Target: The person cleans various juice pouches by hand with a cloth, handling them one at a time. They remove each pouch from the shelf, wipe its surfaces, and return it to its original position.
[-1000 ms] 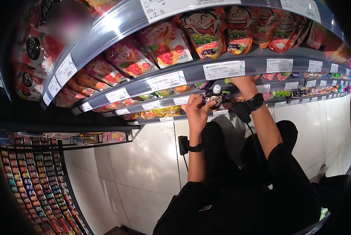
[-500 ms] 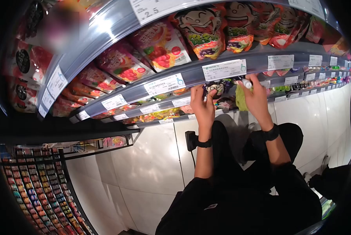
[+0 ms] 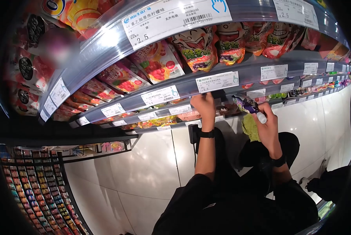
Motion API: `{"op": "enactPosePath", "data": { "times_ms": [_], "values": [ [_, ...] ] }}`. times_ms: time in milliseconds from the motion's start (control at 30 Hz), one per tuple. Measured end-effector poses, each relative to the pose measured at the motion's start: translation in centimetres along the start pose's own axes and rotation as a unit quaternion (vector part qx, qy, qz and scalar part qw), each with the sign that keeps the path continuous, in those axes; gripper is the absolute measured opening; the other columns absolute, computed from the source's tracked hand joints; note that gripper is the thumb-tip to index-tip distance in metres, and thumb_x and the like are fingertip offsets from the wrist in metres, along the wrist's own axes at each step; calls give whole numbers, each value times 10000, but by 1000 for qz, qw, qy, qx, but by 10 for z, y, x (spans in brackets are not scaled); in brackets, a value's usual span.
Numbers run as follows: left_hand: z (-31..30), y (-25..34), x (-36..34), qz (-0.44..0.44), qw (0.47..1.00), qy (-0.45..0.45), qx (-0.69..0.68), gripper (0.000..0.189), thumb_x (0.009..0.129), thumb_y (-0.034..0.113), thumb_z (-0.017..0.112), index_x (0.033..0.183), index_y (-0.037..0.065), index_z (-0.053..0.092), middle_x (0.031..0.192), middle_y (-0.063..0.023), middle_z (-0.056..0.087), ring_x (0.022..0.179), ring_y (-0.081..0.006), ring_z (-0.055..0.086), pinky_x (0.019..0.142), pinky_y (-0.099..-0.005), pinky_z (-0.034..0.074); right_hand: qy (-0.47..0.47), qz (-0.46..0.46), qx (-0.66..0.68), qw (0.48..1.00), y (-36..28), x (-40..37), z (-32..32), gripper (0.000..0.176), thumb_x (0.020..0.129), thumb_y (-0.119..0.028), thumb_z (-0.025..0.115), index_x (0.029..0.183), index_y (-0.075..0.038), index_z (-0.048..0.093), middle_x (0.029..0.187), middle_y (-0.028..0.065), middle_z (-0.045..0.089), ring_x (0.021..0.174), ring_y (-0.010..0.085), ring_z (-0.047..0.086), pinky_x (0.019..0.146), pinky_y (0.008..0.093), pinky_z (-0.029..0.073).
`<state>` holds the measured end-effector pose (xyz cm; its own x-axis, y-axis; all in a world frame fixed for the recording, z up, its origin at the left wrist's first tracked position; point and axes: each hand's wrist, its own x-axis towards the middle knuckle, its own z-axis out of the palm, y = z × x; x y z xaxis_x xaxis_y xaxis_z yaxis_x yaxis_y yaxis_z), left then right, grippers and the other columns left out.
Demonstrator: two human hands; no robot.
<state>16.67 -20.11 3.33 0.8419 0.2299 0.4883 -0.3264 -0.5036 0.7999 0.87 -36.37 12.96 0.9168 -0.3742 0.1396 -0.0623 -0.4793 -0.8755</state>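
My right hand [image 3: 268,127] is closed round a dark purple spouted pouch [image 3: 246,105] with a white cap, tilted so the cap points toward me. A crumpled yellow-green cloth [image 3: 251,127] hangs from the same hand, below the pouch. At the shelf edge, my left hand [image 3: 203,106] has its fingers curled in under a price-label rail [image 3: 217,82]. Its fingertips are partly hidden, and what they grip, if anything, cannot be made out. Dark space and packets on the lower shelf lie beside it.
Pink fruit-jelly bags [image 3: 160,58] and cartoon-face pouches [image 3: 195,47] stand on the shelf above. Shiny tiled floor [image 3: 144,168] runs below the shelves. Stocked racks [image 3: 38,188] are at lower left, and a person in dark clothes [image 3: 332,182] is at right.
My right hand has drawn the pouch and cloth back from the shelf, down and to the right. My left hand has come off the pouch and curled under the rail.
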Motion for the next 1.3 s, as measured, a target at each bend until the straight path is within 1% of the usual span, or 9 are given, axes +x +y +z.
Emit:
{"op": "enactPosePath", "data": {
  "times_ms": [167,367,467,533,600,967,1167,1233,1300],
  "values": [
    [-5,-9,4,-39,998,-29,-43,107,777,-4,717,859,-69,696,704,-239,654,644,-408,651,621,-420,480,-38,21,16,999,10,6,-2,195,937,-69,684,1035,-25,521,777,124,569,701,186,432,679,287,449],
    [-22,-1,6,91,988,-82,89,183,776,24,787,920,-28,687,801,-205,681,691,-422,628,641,-438,473,-67,5,30,997,13,11,-1,216,920,-76,689,1050,-19,527,816,144,576,715,274,460,722,305,468],
    [-36,8,0,138,989,5,55,217,798,9,786,980,-1,668,796,-141,643,675,-350,614,633,-401,474,-85,1,29,996,9,14,-5,215,910,-72,690,1034,-16,523,815,137,569,716,290,466,728,309,470],
    [-54,19,-2,19,997,21,78,256,811,-12,780,1030,4,650,748,-86,559,648,-250,589,617,-355,479,-94,-6,24,995,4,14,-6,211,906,-68,690,1024,-15,522,815,132,565,719,286,471,732,309,471],
    [-58,22,7,40,994,53,81,263,821,-13,775,1051,3,648,704,-62,488,622,-176,546,573,-320,457,-92,-23,39,995,0,15,-4,206,904,-68,692,1006,-15,521,810,123,558,723,260,475,741,309,471],
    [-57,-11,26,74,990,73,100,194,796,-36,670,988,-31,693,814,-169,625,729,-343,608,654,-420,469,-93,-20,51,994,4,15,-5,196,909,-65,694,1007,-15,532,821,111,592,738,227,551,750,300,475],
    [-47,-24,27,-23,991,127,-33,295,725,-82,593,1000,-63,697,865,-209,651,765,-399,612,682,-443,475,-97,-14,60,993,8,14,-9,193,912,-62,689,1014,-15,532,825,110,595,736,227,538,748,300,474],
    [-46,-42,31,70,991,114,4,31,868,-103,618,866,-100,649,796,-89,596,592,-159,627,537,-277,485,-101,-12,66,993,9,14,-9,193,912,-62,689,1015,-15,532,829,110,595,736,224,529,746,299,472],
    [-46,-46,30,58,993,105,4,40,883,-95,616,877,-99,655,861,-98,599,642,-156,637,543,-277,491,-100,-23,69,992,10,15,-8,197,912,-69,691,1013,-15,531,840,110,588,740,218,513,740,301,470]
  ]
}}
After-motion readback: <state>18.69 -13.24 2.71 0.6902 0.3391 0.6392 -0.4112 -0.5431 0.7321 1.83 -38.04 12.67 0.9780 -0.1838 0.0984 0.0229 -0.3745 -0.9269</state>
